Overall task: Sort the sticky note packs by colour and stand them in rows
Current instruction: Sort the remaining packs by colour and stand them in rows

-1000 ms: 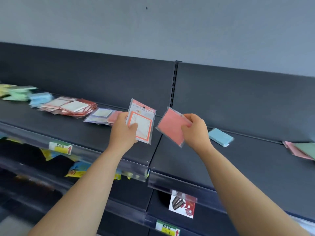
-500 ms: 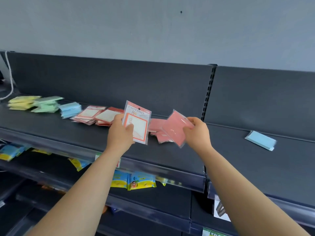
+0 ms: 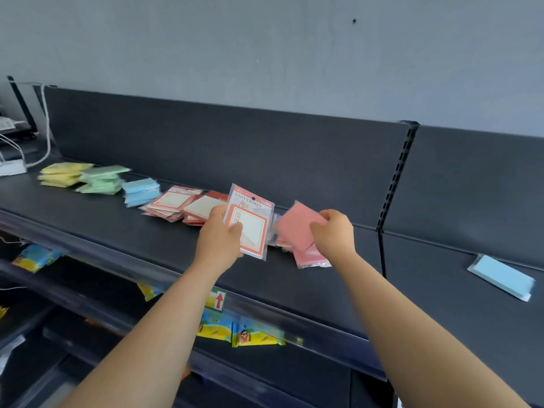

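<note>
My left hand (image 3: 219, 240) grips an upright red-bordered sticky note pack (image 3: 250, 220) with a white centre, held above the dark shelf (image 3: 117, 231). My right hand (image 3: 334, 234) pinches a plain pink pack (image 3: 295, 228) just over a small pile of pink packs (image 3: 312, 257) lying on the shelf. Left of my hands lie red-bordered packs (image 3: 176, 203), then blue packs (image 3: 141, 191), green packs (image 3: 101, 179) and yellow packs (image 3: 63, 173), all in flat piles. A single blue pack (image 3: 500, 276) lies alone on the right shelf section.
A slotted upright (image 3: 393, 187) divides the two shelf sections. Below the shelf's front rail hang yellow-and-blue packets (image 3: 244, 331) and a price tag with a red arrow (image 3: 217, 300). White cables and a power strip (image 3: 11, 167) sit at the far left.
My view has swung left along the shelf. Both hands have carried their packs leftward, and the pink pack in my right hand has come down over the pink pile.
</note>
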A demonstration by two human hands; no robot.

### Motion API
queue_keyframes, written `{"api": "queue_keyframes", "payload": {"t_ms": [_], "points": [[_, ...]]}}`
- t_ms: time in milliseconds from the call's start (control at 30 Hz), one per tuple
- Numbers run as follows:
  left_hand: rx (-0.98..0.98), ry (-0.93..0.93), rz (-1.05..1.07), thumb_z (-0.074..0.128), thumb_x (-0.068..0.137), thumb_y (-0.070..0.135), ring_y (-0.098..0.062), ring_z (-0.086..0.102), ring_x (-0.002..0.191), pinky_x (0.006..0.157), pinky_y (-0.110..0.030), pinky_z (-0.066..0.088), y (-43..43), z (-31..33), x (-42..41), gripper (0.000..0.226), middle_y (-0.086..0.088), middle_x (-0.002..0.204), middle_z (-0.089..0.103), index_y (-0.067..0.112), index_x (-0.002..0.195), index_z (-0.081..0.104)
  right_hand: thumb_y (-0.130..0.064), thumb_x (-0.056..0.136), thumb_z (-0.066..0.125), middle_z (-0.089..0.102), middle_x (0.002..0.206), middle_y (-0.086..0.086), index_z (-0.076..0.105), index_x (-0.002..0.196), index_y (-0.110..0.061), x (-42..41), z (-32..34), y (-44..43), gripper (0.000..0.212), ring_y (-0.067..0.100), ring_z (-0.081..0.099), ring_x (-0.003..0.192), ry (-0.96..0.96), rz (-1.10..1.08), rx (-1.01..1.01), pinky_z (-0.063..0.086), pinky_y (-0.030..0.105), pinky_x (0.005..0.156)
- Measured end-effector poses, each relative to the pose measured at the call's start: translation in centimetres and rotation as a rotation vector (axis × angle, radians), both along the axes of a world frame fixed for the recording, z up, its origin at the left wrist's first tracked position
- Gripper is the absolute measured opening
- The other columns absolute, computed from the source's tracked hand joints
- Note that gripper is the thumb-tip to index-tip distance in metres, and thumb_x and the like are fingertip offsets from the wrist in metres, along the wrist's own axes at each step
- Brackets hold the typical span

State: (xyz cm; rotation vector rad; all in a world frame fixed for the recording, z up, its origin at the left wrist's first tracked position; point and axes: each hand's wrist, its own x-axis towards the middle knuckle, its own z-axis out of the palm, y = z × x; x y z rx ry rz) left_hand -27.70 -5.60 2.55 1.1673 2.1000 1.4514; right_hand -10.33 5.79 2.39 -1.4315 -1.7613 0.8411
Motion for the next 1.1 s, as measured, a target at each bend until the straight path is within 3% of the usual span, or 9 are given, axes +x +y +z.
{"api": "queue_keyframes", "payload": {"t_ms": [200,367,533,667,733,800,900,967,1100], "points": [[0.020,-0.032,0.003,0.047,0.099,0.017,-0.019,0.062,0.102,0.066,-0.036,0.062,1.1,-0.8,-0.8,0.027,0.003,0.128,0.057,0.024,0.126,0.046,-0.021,0.087,0.053,0.050,0.126,0.012,0.054,0.128,-0.010,0.2,-1.0,1.2,0.042,0.031,0.044,0.117,-0.305,-0.010,0.078,0.042,0.035,0.089],[0.044,-0.069,-0.004,0.047,0.100,0.018,-0.021,0.062,0.109,0.057,-0.025,0.058,1.5,-1.0,-1.7,0.030,0.003,0.134,0.056,0.024,0.130,0.045,-0.022,0.092,0.054,0.055,0.132,0.007,0.056,0.130,-0.012,-1.5,-0.3,0.3,0.040,0.026,0.047,0.123,-0.239,0.089,0.258,0.042,0.036,0.099],[0.111,-0.145,0.010,0.047,0.100,0.016,-0.020,0.064,0.108,0.068,-0.033,0.061,2.0,0.1,-4.1,0.029,0.003,0.131,0.058,0.024,0.127,0.046,-0.029,0.093,0.057,0.066,0.119,-0.001,0.058,0.128,-0.014,-6.1,1.5,-1.8,0.038,0.014,0.060,0.105,-0.109,0.249,0.225,0.044,0.022,0.084],[0.164,-0.244,-0.006,0.046,0.099,0.012,-0.017,0.065,0.095,0.057,-0.025,0.058,2.4,0.7,-7.5,0.024,0.006,0.117,0.060,0.023,0.121,0.048,-0.034,0.093,0.058,0.066,0.094,-0.004,0.060,0.124,-0.011,-10.7,2.0,-2.9,0.039,0.014,0.062,0.083,-0.069,0.320,0.149,0.046,0.024,0.070],[0.147,-0.225,-0.034,0.046,0.097,0.013,-0.019,0.065,0.100,0.071,-0.036,0.060,2.4,0.8,-9.7,0.027,0.004,0.120,0.062,0.024,0.122,0.049,-0.031,0.092,0.059,0.068,0.085,-0.003,0.064,0.113,-0.011,-13.1,2.0,-3.0,0.029,0.013,0.060,0.069,-0.070,0.319,0.143,0.046,0.026,0.062],[0.104,-0.185,-0.069,0.047,0.094,0.009,-0.015,0.063,0.102,0.082,-0.037,0.057,2.4,1.0,-12.2,0.030,0.006,0.117,0.063,0.025,0.118,0.048,-0.026,0.090,0.061,0.071,0.086,0.000,0.066,0.107,-0.011,-15.5,2.0,-2.9,0.023,0.014,0.062,0.069,-0.048,0.294,0.123,0.049,0.027,0.062],[0.023,-0.141,-0.114,0.054,0.083,0.009,-0.014,0.063,0.093,0.069,-0.029,0.051,2.2,1.2,-16.3,0.032,0.005,0.109,0.066,0.017,0.113,0.047,-0.024,0.089,0.063,0.070,0.089,0.001,0.066,0.103,-0.010,-19.1,2.1,-2.8,0.019,0.019,0.065,0.081,-0.006,0.241,0.086,0.053,0.033,0.074],[-0.001,-0.089,-0.119,0.058,0.082,0.010,-0.017,0.065,0.086,0.063,-0.028,0.050,2.0,1.3,-18.8,0.031,0.002,0.107,0.067,0.015,0.112,0.052,-0.023,0.089,0.062,0.069,0.088,0.001,0.067,0.099,-0.010,-21.4,2.0,-2.9,0.016,0.017,0.061,0.076,-0.008,0.222,0.081,0.050,0.031,0.069],[0.006,0.095,-0.109,0.061,0.088,0.006,-0.013,0.060,0.096,0.070,-0.020,0.044,1.9,1.4,-22.5,0.033,0.008,0.108,0.064,0.016,0.119,0.062,-0.024,0.089,0.059,0.060,0.075,-0.003,0.061,0.088,-0.014,-25.7,1.5,-2.7,0.010,0.016,0.053,0.067,-0.116,0.177,0.105,0.042,0.027,0.060]]}}
